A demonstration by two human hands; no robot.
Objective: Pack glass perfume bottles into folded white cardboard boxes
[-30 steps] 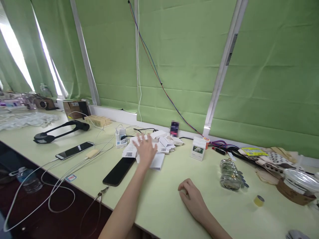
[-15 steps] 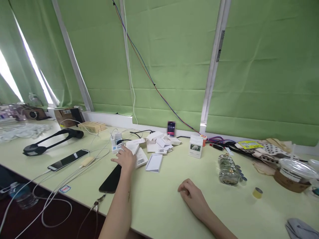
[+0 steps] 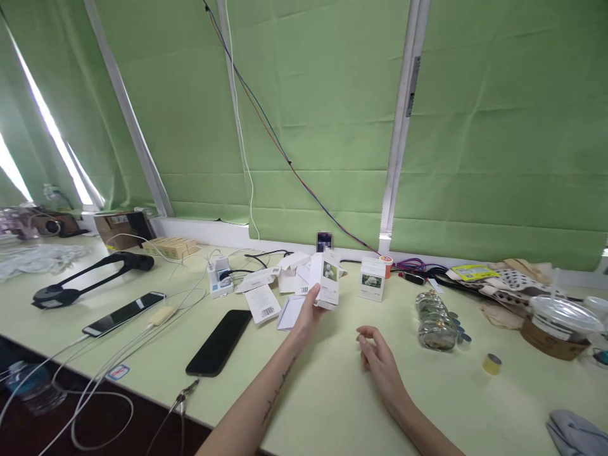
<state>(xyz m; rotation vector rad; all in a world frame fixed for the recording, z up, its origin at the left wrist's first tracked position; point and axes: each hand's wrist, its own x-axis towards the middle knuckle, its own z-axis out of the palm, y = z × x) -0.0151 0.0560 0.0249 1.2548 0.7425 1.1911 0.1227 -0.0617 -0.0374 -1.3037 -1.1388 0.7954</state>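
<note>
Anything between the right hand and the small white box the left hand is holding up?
Nothing visible. The right hand rests on bare pale green table; the small white cardboard box in the left hand is up-left across open space.

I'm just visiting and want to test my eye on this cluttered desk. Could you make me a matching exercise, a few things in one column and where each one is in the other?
Things:
1. small white box
2. black phone
3. glass jar
4. right hand

Places:
A. lying on its side on the table, right of both hands
B. held up in the left hand
C. flat on the table, left of the left forearm
D. low over the table, holding nothing

Pairs: 1-B, 2-C, 3-A, 4-D
</note>
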